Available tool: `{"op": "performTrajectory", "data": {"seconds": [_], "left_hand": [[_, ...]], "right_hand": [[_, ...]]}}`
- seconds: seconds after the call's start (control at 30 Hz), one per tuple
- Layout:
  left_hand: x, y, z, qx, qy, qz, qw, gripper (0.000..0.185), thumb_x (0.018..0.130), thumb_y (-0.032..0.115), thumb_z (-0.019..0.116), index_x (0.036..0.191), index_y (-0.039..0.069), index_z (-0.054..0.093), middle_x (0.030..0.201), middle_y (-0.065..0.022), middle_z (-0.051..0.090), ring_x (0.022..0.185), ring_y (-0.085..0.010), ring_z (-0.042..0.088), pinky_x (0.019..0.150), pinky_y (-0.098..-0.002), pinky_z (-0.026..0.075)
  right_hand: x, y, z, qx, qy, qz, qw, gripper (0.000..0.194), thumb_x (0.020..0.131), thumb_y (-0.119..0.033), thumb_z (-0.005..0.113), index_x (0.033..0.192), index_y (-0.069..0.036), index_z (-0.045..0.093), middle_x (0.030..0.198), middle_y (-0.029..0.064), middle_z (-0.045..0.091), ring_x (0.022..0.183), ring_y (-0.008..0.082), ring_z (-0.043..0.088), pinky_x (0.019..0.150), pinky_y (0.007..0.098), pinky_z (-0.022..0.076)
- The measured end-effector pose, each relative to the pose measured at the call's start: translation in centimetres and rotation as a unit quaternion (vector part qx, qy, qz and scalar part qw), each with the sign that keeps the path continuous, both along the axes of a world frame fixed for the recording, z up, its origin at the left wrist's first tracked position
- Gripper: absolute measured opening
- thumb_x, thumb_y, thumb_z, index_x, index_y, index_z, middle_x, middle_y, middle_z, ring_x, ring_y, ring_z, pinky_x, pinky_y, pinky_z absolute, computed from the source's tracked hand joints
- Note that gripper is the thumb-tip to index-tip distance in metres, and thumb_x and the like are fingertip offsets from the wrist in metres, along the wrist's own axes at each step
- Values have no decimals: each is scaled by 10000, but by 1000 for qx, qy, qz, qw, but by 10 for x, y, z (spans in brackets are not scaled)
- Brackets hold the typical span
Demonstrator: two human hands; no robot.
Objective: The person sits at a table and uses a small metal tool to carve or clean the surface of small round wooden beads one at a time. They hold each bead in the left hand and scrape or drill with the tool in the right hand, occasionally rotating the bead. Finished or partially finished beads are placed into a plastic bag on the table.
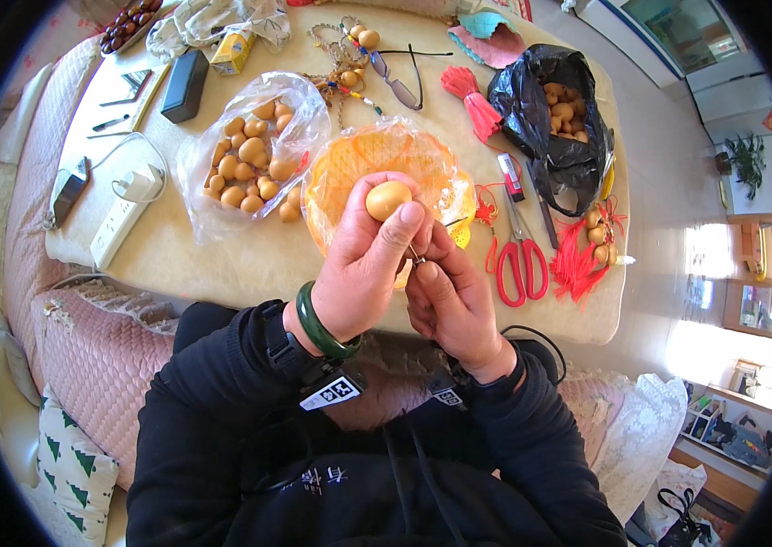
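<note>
My left hand (pixel 372 256) grips a small tan gourd (pixel 388 200), its rounded end facing up between thumb and fingers. A green bangle (pixel 317 323) circles that wrist. Close against it, my right hand (pixel 454 297) pinches a small metal piece (pixel 418 260) near the gourd's lower end. Fingers hide most of this piece, so its kind is unclear. Both hands are above the near edge of an orange basket (pixel 315 205) with clear plastic film over it. Left of the basket, a clear plastic bag (pixel 198 215) holds several gourds (pixel 249 150).
Red-handled scissors (pixel 522 270), red tassels (pixel 577 263) and a black bag (pixel 522 89) of gourds lie right. Sunglasses (pixel 399 85) and beaded cords (pixel 341 78) lie beyond the basket. A power strip (pixel 122 219) and a black box (pixel 185 87) occupy the table's left side.
</note>
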State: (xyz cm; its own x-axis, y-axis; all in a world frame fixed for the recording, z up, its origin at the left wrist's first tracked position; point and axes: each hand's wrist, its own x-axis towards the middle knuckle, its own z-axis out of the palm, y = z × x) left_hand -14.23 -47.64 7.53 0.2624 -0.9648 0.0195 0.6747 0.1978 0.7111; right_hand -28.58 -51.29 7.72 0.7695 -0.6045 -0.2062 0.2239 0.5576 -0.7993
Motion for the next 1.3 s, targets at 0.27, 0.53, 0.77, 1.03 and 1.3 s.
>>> {"op": "performTrajectory", "data": {"seconds": [0.27, 0.53, 0.77, 1.03, 1.3], "left_hand": [[-1, 0, -2, 3, 20, -15, 1000, 218, 1058, 190, 478, 1260, 116, 443, 911, -39, 503, 916, -219, 562, 867, -355, 468], [-1, -3, -1, -19, -7, 1, 1000, 210, 1051, 172, 498, 1239, 101, 438, 916, -29, 505, 878, -143, 538, 829, -296, 465], [3, 0, 14, 19, 3, -12, 1000, 218, 1048, 178, 504, 1244, 98, 450, 966, -48, 546, 962, -169, 591, 874, -316, 500], [6, 2, 11, -3, 20, -27, 999, 216, 1056, 230, 487, 1234, 112, 459, 965, -55, 520, 948, -209, 581, 870, -348, 494], [-5, 4, 12, -35, 41, -8, 999, 203, 1054, 230, 488, 1217, 120, 441, 932, -43, 489, 872, -194, 527, 850, -339, 450]], "right_hand": [[10, 8, -5, -252, 128, -84, 956, 300, 1034, -118, 520, 1320, -27, 529, 786, -28, 543, 606, 12, 407, 537, 181, 355], [5, 3, -4, 95, -33, -1, 995, 391, 1067, -246, 465, 1425, -92, 427, 735, -22, 438, 505, 39, 324, 438, 182, 301], [5, 4, -4, -143, 79, -35, 986, 264, 1039, -120, 511, 1288, -36, 513, 786, -24, 525, 612, 23, 440, 546, 183, 368], [3, 7, -13, -297, 125, -86, 943, 239, 994, -35, 562, 1218, 37, 523, 1030, 99, 679, 943, 121, 632, 821, 249, 493], [8, 12, -9, -280, 79, -114, 950, 200, 1005, -61, 552, 1174, -9, 459, 908, 61, 640, 778, 83, 594, 691, 221, 470]]}}
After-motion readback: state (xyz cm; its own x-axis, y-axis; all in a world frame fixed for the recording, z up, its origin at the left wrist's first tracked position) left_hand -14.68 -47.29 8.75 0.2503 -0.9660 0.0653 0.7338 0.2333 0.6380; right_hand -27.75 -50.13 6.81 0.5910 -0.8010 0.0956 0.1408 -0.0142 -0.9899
